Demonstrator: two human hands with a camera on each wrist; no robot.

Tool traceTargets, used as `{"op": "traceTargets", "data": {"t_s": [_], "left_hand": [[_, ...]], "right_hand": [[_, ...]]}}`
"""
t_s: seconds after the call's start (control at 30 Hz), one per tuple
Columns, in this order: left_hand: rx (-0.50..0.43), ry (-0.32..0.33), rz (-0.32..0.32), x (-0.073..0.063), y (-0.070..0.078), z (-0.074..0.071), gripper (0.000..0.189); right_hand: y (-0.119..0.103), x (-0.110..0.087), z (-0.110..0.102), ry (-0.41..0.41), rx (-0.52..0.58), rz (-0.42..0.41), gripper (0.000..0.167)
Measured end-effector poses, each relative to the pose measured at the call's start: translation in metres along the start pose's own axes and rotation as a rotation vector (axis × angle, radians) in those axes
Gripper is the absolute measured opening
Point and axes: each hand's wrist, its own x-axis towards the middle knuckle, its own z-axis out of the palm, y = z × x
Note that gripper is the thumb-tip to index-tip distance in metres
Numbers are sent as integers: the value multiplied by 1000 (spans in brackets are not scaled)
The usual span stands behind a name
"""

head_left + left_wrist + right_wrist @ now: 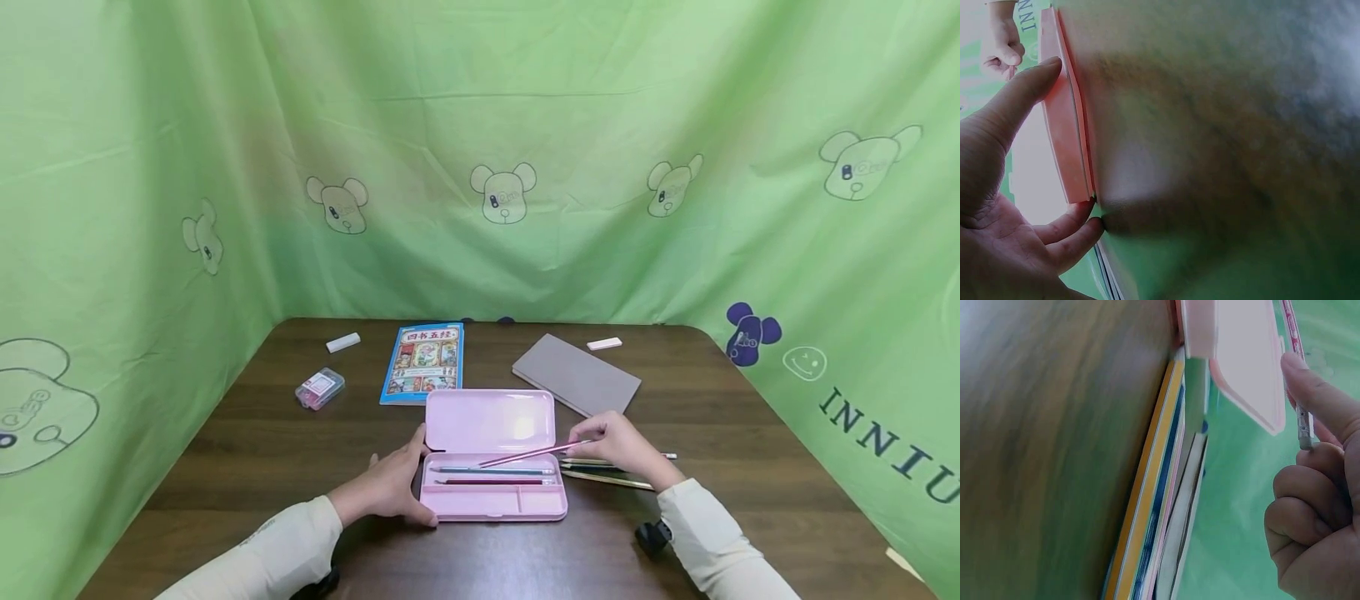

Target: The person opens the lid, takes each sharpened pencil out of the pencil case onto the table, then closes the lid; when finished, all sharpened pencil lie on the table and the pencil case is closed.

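An open pink pencil case [493, 505] lies on the table with its lid raised away from me. Two pencils [491, 472], one bluish and one dark red, lie in its long compartment. My left hand [390, 479] holds the case's left end, thumb on the front wall [1063, 125] and fingers at the end farther back. My right hand [618, 442] pinches a pink patterned pencil [1295, 347] near its eraser end. In the head view, that pencil slants over the long compartment. Several more pencils [611, 480] lie under and beside my right hand.
Behind the case are a blue-edged picture book [423, 358] and a grey notebook [577, 375]. A small clear box [320, 388] and a white block [343, 342] lie at the left. A pinkish-white strip [604, 343] lies behind the notebook. Green cloth [465, 275] surrounds the table.
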Motion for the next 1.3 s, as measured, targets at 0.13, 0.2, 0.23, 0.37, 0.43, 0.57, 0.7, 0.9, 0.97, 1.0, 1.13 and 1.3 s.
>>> {"op": "traceTargets", "data": {"t_s": [0.13, 0.2, 0.23, 0.37, 0.43, 0.57, 0.7, 0.9, 0.97, 1.0, 1.13, 1.3], "left_hand": [[-6, -2, 2, -1, 0, -1, 130], [-8, -8, -3, -1, 0, -1, 130], [-10, -10, -4, -1, 0, -1, 130], [-11, -9, -4, -1, 0, -1, 129], [-10, -2, -4, -1, 1, -2, 129], [-2, 14, -10, 0, 1, -6, 127], [8, 6, -17, 1, 0, -6, 127], [1, -9, -22, 1, 1, -4, 128], [-1, -11, -22, 1, 1, -4, 128], [-3, -12, -21, 1, 1, -4, 129], [0, -13, -14, 1, 2, -5, 129], [-1, -17, -13, 0, 3, -6, 128]], "right_hand": [[5, -7, -6, 42, -36, 40, 11], [7, -10, -9, 57, -53, 54, 11], [7, -12, -11, 64, -55, 64, 11], [10, -20, -21, 87, -64, 98, 11], [12, -23, -26, 95, -67, 118, 11], [16, -30, -37, 122, -93, 155, 11], [21, -45, -47, 145, -132, 194, 11], [31, -71, -64, 178, -188, 215, 11], [34, -77, -70, 189, -205, 215, 11], [35, -80, -72, 193, -214, 214, 11], [41, -88, -78, 191, -224, 234, 12], [47, -91, -76, 125, -205, 271, 12]]}}
